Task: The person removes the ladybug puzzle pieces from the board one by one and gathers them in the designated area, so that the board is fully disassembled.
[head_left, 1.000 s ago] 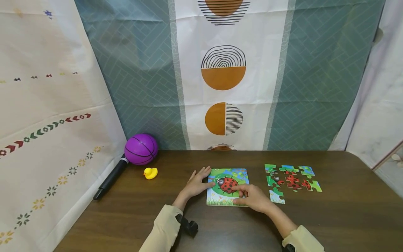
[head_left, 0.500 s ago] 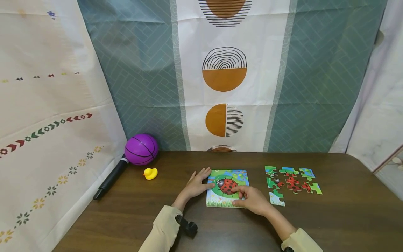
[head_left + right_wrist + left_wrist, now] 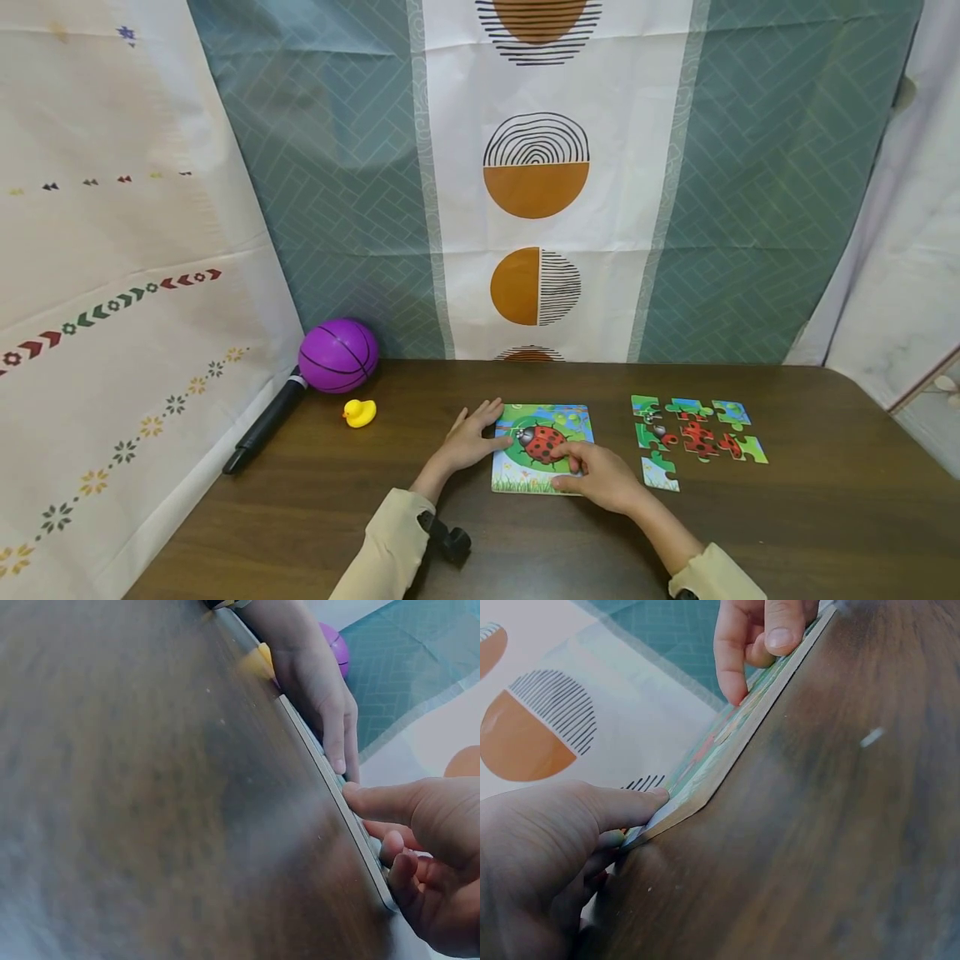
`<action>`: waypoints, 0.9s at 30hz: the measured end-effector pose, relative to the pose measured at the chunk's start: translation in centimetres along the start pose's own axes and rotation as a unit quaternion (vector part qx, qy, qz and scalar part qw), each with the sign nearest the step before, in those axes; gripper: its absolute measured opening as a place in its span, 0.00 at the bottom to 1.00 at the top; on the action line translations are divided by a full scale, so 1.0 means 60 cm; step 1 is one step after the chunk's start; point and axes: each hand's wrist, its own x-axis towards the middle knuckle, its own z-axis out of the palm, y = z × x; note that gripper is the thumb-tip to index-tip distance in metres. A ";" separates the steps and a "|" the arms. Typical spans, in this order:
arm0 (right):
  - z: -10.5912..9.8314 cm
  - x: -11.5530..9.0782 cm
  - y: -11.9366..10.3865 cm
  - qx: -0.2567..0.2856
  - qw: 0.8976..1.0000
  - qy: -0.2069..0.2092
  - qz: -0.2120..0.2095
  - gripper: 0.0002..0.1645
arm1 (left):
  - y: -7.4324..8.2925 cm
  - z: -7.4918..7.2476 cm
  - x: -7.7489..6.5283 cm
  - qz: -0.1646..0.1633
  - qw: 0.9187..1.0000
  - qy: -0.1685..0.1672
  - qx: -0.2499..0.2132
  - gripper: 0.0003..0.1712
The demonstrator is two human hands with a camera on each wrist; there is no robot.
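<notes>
A square ladybug puzzle board [image 3: 540,442] lies flat on the table between the two hands. Along its left edge rests my left hand [image 3: 468,439], fingers stretched out and spread, thumb laid over the top face. My right hand [image 3: 603,475] touches the board's lower right part. Its index finger points onto the ladybug, the thumb sits near the bottom edge, and the other fingers curl in. The right hand covers the board's lower right corner. In the left wrist view, the left thumb [image 3: 637,806] presses near a corner of the board.
Several loose ladybug puzzle pieces [image 3: 697,433] lie in rough rows to the right. A yellow rubber duck [image 3: 359,413], a purple ball [image 3: 337,356] and a black-handled object [image 3: 266,425] are at the left. Cloth [image 3: 360,208] hangs behind the table.
The camera's view has shifted very slightly. Both hands stay in nearly the same place on the board, and the loose pieces have not moved.
</notes>
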 end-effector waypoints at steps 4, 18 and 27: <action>0.001 0.000 -0.004 -0.008 1.000 0.004 0.007 0.23 | 0.001 -0.003 -0.005 0.019 1.000 0.002 -0.015 0.41; -0.004 -0.011 -0.014 -0.016 0.999 0.037 0.035 0.22 | 0.009 0.004 0.002 0.003 1.000 0.002 -0.011 0.39; 0.007 -0.003 -0.001 0.007 0.999 0.041 0.023 0.19 | 0.004 0.003 -0.003 0.004 1.000 0.005 -0.012 0.39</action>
